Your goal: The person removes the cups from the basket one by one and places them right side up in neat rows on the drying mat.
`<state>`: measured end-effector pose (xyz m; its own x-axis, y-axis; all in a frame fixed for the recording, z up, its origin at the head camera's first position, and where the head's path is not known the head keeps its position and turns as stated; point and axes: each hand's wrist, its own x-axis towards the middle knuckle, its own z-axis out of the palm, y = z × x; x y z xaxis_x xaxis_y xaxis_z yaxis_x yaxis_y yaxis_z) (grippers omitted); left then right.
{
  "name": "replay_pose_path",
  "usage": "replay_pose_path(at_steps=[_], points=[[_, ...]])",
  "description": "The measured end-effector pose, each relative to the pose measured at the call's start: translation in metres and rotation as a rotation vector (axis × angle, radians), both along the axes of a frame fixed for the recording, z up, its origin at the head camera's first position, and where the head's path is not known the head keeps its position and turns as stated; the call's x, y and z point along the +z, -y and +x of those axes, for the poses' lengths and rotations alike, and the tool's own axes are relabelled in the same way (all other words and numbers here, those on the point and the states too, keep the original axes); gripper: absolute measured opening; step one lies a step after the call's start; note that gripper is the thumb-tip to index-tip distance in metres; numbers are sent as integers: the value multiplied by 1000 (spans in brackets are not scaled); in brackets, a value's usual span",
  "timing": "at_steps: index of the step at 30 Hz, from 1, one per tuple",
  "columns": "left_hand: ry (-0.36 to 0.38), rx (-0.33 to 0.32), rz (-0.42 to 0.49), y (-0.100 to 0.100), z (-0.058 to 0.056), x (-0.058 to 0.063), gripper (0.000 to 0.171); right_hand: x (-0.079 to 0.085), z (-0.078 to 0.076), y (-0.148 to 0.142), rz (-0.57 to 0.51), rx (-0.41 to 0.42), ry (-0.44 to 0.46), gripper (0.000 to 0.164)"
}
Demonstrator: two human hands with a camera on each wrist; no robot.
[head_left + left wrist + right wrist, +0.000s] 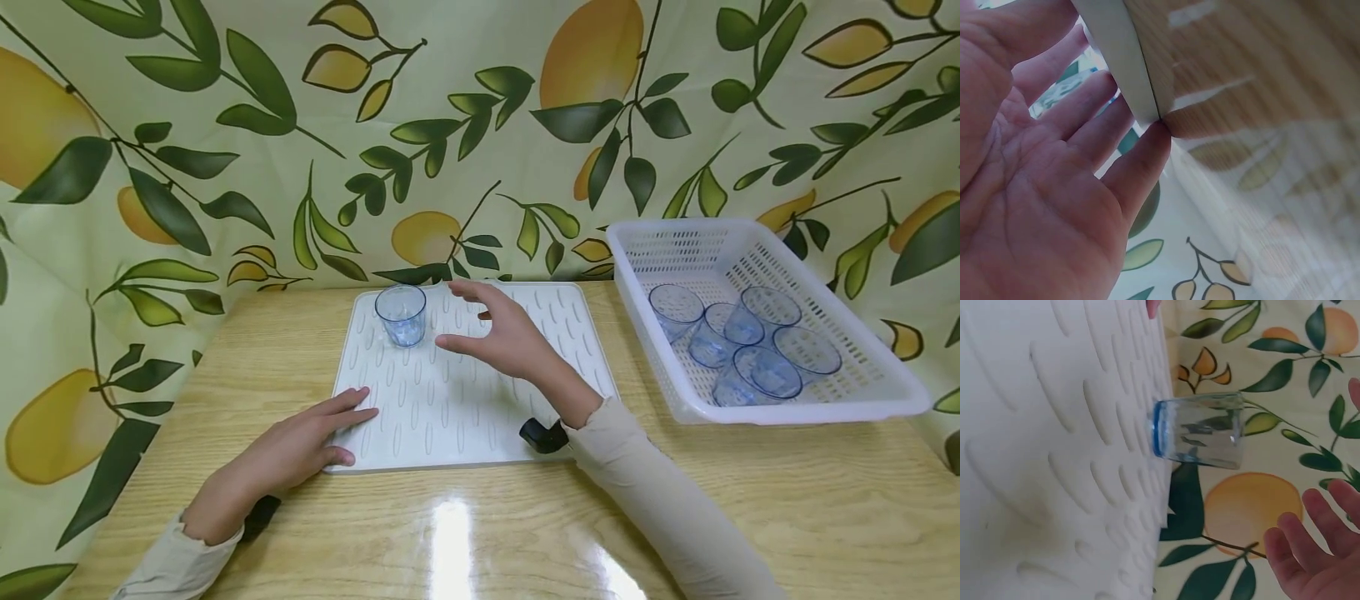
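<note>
A clear bluish glass [401,317] stands upright at the back left of a white draining mat [450,421] with raised oval ridges. To the right of this glass my right hand [513,333] hovers over the mat, thumb and fingers spread apart and holding nothing. In the right wrist view a gap separates those fingers [1319,540] from the glass [1204,431]. My left hand [292,446] rests at the mat's left front corner with its fingers extended. The left wrist view shows its fingertips touching the mat's edge [1116,56].
A white perforated plastic basket [806,411] stands on the right side of the wooden table [360,533]. Several similar bluish glasses [765,375] are inside it. Behind the table hangs a cloth [465,183] printed with fruit and leaves.
</note>
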<state>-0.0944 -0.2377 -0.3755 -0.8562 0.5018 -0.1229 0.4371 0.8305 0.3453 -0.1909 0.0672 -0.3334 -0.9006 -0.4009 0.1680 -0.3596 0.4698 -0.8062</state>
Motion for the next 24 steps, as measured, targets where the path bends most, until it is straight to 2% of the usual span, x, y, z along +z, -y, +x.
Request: replay_pose_path(at_steps=[7,14,18,21,24], points=[[6,-2,13,1,1,0,61,5,15,-28,26,-9,-36,73],[-17,-27,15,2,4,-3,60,11,27,-54,154,-38,-36,71],[-39,-31,0,2,5,-3,60,25,31,-70,183,-42,-96,68],[-37,-21,-7,4,5,-2,60,39,32,-83,151,-55,-185,63],[-14,-19,-5,4,4,-1,59,55,34,-102,67,-103,-253,54]])
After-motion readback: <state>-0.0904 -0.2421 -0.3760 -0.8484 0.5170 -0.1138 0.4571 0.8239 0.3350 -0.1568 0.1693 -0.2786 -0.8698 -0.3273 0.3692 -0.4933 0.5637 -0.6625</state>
